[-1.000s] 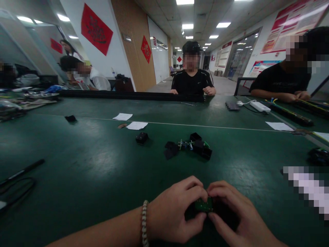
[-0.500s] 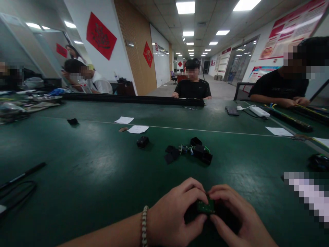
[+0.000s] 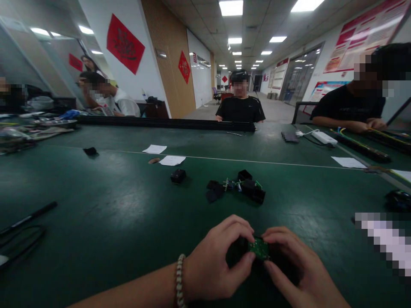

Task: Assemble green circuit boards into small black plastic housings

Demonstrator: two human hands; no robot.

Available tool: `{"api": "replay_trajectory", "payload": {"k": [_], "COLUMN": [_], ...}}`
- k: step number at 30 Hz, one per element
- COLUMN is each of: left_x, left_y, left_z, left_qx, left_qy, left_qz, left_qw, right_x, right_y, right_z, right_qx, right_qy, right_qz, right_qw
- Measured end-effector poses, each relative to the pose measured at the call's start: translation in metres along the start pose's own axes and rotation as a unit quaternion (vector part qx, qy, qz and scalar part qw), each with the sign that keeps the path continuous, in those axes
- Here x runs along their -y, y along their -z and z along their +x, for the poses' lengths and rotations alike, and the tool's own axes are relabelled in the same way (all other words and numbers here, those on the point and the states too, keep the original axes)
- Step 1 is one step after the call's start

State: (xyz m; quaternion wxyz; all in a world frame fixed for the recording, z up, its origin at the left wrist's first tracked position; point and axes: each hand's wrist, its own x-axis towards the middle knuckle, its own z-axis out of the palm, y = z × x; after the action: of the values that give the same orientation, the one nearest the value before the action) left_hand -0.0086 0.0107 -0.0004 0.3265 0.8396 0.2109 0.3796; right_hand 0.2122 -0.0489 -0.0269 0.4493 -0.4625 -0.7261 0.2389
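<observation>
Both hands meet low over the near part of the green desk (image 3: 105, 201). The left hand (image 3: 215, 265) and the right hand (image 3: 295, 269) pinch a small green circuit board (image 3: 259, 249) between thumbs and fingertips, with something dark under it that cannot be made out. Bare desk lies between the hands and a pile of black parts (image 3: 237, 188) further out. A black box (image 3: 177, 176) sits apart to that pile's left. A pen (image 3: 28, 217) lies well off to the left, and a long black rail (image 3: 167, 123) lines the far edge.
</observation>
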Motion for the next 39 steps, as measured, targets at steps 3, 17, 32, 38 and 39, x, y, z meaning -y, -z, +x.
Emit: {"api": "replay_trajectory", "payload": {"k": [3, 17, 32, 38, 39], "left_x": [-0.001, 0.0, 0.004, 0.003, 0.003], "left_y": [0.001, 0.002, 0.0, -0.003, -0.003], "left_z": [0.001, 0.004, 0.001, 0.001, 0.001], "left_qx": [0.003, 0.0, -0.008, -0.011, -0.013], "left_qy": [0.009, 0.02, 0.021, 0.023, 0.024], "left_qz": [0.0, 0.004, 0.009, -0.001, -0.002], "left_qw": [1.0, 1.0, 1.0, 1.0, 1.0], "right_x": [0.001, 0.014, 0.004, 0.003, 0.003], "right_y": [0.001, 0.002, 0.001, 0.002, 0.002], "right_z": [-0.002, 0.003, 0.005, 0.004, 0.005], "right_qx": [0.002, 0.013, 0.004, 0.003, 0.004], "right_qy": [-0.015, -0.035, 0.033, 0.056, 0.058], "right_qz": [0.003, 0.011, -0.016, -0.03, -0.033], "right_qw": [1.0, 0.999, 0.999, 0.998, 0.998]}}
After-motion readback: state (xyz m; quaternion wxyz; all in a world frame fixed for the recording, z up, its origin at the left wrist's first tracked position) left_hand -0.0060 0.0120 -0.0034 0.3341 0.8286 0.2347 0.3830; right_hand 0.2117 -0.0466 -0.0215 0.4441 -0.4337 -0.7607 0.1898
